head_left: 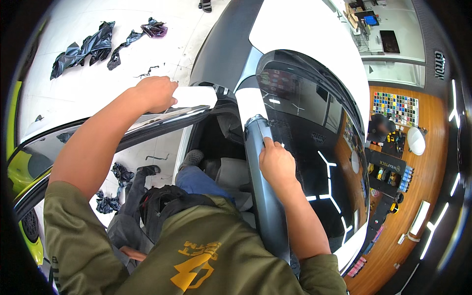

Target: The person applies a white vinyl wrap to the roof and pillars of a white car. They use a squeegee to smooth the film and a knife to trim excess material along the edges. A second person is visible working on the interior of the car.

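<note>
A car with its door open stands in front of me. My left hand (155, 93) rests on the top of the white car door (196, 97), fingers curled over its edge. On the right, my right hand (278, 164) is closed at the edge of the windshield pillar, beside the dark windshield (314, 147). A small pale bit shows at its fingertips, too small to name. Grey-blue film (268, 196) covers the near length of the pillar. At its far end the film is wrinkled, and a white painted stretch (250, 102) lies bare beyond it.
Crumpled dark film (86, 49) lies on the pale floor beyond the door. Close to my left side is another person in dark trousers (130, 216). A yellow-green car (29, 236) stands at far left. On the right, a person (379, 129) is near a workbench.
</note>
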Demonstrator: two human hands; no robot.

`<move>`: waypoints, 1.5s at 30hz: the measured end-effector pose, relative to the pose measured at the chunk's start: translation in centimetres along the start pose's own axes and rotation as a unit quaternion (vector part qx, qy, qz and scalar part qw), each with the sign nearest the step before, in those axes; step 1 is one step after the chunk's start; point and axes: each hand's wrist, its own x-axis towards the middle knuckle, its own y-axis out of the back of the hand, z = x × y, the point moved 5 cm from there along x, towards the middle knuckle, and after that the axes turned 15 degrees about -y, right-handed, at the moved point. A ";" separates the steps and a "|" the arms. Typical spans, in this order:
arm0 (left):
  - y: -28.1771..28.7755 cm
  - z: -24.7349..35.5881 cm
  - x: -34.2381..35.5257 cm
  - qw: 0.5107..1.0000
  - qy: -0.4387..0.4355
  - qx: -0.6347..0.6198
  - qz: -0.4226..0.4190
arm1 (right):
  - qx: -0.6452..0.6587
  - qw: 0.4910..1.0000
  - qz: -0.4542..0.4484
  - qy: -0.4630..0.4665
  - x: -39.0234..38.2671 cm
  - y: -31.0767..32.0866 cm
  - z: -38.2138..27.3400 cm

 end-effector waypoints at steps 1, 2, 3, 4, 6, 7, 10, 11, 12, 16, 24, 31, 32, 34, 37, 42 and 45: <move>0.1 0.2 0.2 1.000 0.001 -0.001 0.003 | -0.006 1.000 0.007 0.004 0.1 0.1 0.0; 0.1 0.2 0.3 1.000 0.002 -0.003 0.007 | -0.011 1.000 0.013 0.008 0.2 0.2 0.0; 0.1 -0.2 -0.1 1.000 0.007 0.005 0.005 | -0.012 1.000 0.010 0.007 0.1 -0.2 -0.5; 0.0 -0.6 -0.6 1.000 0.011 0.013 0.003 | -0.013 1.000 0.007 0.006 0.1 -0.7 -1.0; -0.1 -0.9 -1.0 1.000 0.011 0.020 0.006 | -0.018 1.000 0.004 0.006 0.0 -1.0 -1.4; -0.1 -0.8 -1.0 1.000 0.008 0.019 0.011 | -0.021 1.000 0.004 0.007 0.0 -0.8 -1.3; 0.0 -0.3 -0.5 1.000 0.005 0.012 0.006 | -0.036 0.999 -0.004 0.004 -0.5 -0.6 -0.6; -0.1 -0.2 -0.4 1.000 0.005 0.009 0.001 | -0.042 0.999 -0.008 0.001 -0.6 -0.5 -0.4; -0.1 -0.1 -0.3 1.000 0.006 0.010 0.004 | -0.043 0.999 -0.011 -0.002 -0.9 -0.4 -0.2; -0.2 0.1 -0.1 1.000 0.003 0.010 0.004 | -0.035 0.999 -0.020 -0.004 -2.9 0.4 0.3; -0.7 -0.2 0.0 1.000 -0.012 0.018 0.011 | 0.004 1.000 -0.007 -0.021 -8.6 1.7 2.6; -1.0 -0.8 0.1 0.997 -0.061 0.021 0.044 | 0.048 0.997 -0.014 -0.051 -17.2 3.9 5.8; -0.8 -0.6 0.3 0.999 -0.042 0.007 0.025 | 0.025 0.997 -0.034 -0.057 -18.6 4.1 6.5; -0.9 -1.2 0.4 0.997 -0.065 0.006 0.048 | 0.042 0.994 -0.053 -0.082 -21.7 4.7 7.7; -1.9 -3.8 1.0 0.997 -0.063 0.001 0.053 | 0.060 0.991 -0.058 -0.105 -26.3 5.6 9.4; -2.4 -4.7 1.1 0.996 -0.069 -0.019 0.059 | 0.033 0.975 -0.143 -0.170 -34.0 7.0 12.3; -1.3 -1.5 0.7 0.998 -0.024 -0.049 0.024 | 0.032 0.966 -0.154 -0.207 -39.2 7.0 13.8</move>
